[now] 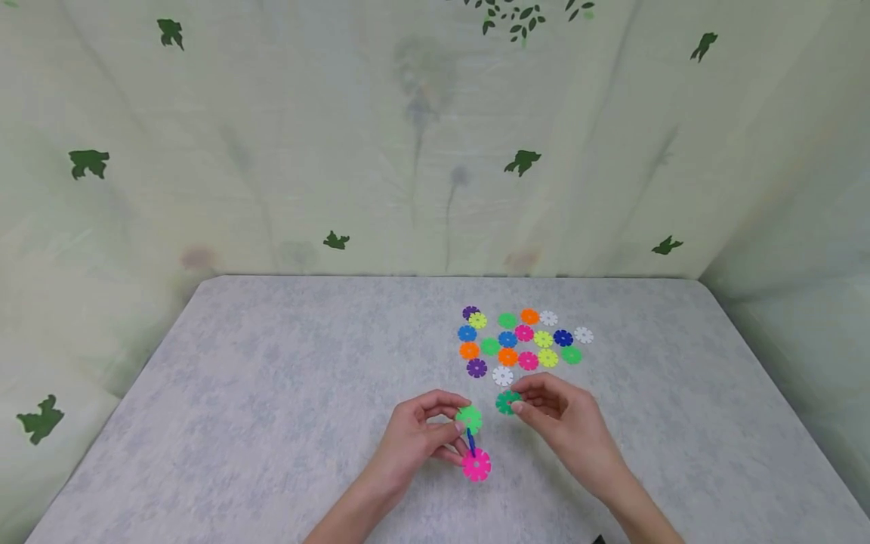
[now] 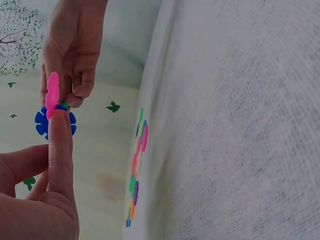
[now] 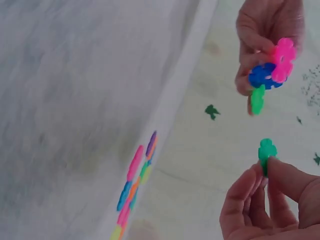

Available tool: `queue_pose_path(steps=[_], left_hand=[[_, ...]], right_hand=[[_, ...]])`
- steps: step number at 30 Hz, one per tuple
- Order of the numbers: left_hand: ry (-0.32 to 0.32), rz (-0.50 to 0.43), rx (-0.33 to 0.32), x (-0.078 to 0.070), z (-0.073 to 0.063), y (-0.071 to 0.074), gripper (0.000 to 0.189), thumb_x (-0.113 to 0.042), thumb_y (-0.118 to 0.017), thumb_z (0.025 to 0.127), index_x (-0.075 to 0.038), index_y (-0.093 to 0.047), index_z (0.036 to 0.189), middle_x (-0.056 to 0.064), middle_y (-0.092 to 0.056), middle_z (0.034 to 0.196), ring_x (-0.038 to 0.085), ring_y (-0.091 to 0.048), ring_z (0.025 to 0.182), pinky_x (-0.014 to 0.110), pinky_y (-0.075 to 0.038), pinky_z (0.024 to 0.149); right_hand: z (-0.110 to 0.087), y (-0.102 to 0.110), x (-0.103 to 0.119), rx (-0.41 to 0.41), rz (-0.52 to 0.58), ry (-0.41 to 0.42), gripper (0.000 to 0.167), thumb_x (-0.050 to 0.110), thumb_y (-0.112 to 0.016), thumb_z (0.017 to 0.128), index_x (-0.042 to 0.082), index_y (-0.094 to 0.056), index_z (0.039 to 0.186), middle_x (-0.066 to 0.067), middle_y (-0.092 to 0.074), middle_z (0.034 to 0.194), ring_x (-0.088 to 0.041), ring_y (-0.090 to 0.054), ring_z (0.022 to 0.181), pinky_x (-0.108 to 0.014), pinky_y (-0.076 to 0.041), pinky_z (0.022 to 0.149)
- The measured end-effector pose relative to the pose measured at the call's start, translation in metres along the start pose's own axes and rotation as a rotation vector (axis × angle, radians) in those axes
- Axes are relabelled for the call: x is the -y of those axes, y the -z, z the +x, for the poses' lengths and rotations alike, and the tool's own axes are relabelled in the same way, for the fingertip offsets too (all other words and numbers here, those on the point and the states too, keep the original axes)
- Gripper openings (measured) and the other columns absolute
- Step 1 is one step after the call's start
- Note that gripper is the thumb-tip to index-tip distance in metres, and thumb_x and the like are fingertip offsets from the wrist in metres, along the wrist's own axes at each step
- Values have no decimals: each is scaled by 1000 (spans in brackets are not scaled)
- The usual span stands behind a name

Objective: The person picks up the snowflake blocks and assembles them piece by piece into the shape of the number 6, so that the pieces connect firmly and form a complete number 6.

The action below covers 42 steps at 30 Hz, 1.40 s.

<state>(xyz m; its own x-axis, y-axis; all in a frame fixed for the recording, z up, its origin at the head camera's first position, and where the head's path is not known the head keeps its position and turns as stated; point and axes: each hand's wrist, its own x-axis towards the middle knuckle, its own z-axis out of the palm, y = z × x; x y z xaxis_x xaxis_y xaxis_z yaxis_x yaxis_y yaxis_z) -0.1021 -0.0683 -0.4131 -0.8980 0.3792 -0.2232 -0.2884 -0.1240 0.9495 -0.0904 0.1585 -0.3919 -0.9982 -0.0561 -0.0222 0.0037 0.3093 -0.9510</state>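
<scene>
My left hand (image 1: pixel 435 432) holds a small assembly of slotted plastic discs: a light green disc (image 1: pixel 468 418), a blue disc (image 1: pixel 470 440) edge-on, and a pink disc (image 1: pixel 476 465). The right wrist view shows the same pink disc (image 3: pixel 283 59), blue disc (image 3: pixel 262 76) and green disc (image 3: pixel 257 99) joined together. My right hand (image 1: pixel 544 408) pinches a single dark green disc (image 1: pixel 506 402) just right of the assembly, apart from it. In the left wrist view my fingers (image 2: pixel 59 150) press the pink disc (image 2: pixel 51 94) and blue disc (image 2: pixel 55 123).
Several loose discs (image 1: pixel 523 340) in many colours lie flat in rows on the grey table (image 1: pixel 272 393), just beyond my hands. A pale green curtain with leaf prints (image 1: pixel 408 136) surrounds the table on the back and sides.
</scene>
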Motion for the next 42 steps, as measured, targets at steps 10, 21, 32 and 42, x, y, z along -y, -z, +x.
queue_pose_path(steps=[10,21,32,42], left_hand=[[13,34,23,0,-2,-2,27,-2,-66,89,2,-66,116,13,-58,95,24,-69,67,38,-59,64],[44,41,50,-2,-4,-3,26,-3,-67,89,3,-69,114,10,-63,86,17,-65,63,30,-57,60],[81,26,-2,-4,-6,-6,22,-2,-67,89,2,-70,111,10,-65,83,15,-62,60,27,-56,61],[89,53,-22,-3,-4,-4,22,-2,-64,90,1,-71,110,10,-67,85,14,-59,58,26,-54,61]], right_hand=[[-3,-12,-5,26,36,33,19,5,-70,90,17,-71,105,0,-69,98,-28,-66,93,-30,-56,80],[-5,-20,-6,52,52,40,14,3,-67,92,8,-70,106,-3,-67,98,-25,-63,90,-32,-56,80],[-11,-31,-1,-51,-20,40,22,2,-71,88,20,-73,100,5,-68,93,-14,-66,86,-25,-55,80],[-17,-35,0,-75,-76,161,25,-5,-71,86,17,-74,98,14,-68,89,-13,-67,83,-30,-56,81]])
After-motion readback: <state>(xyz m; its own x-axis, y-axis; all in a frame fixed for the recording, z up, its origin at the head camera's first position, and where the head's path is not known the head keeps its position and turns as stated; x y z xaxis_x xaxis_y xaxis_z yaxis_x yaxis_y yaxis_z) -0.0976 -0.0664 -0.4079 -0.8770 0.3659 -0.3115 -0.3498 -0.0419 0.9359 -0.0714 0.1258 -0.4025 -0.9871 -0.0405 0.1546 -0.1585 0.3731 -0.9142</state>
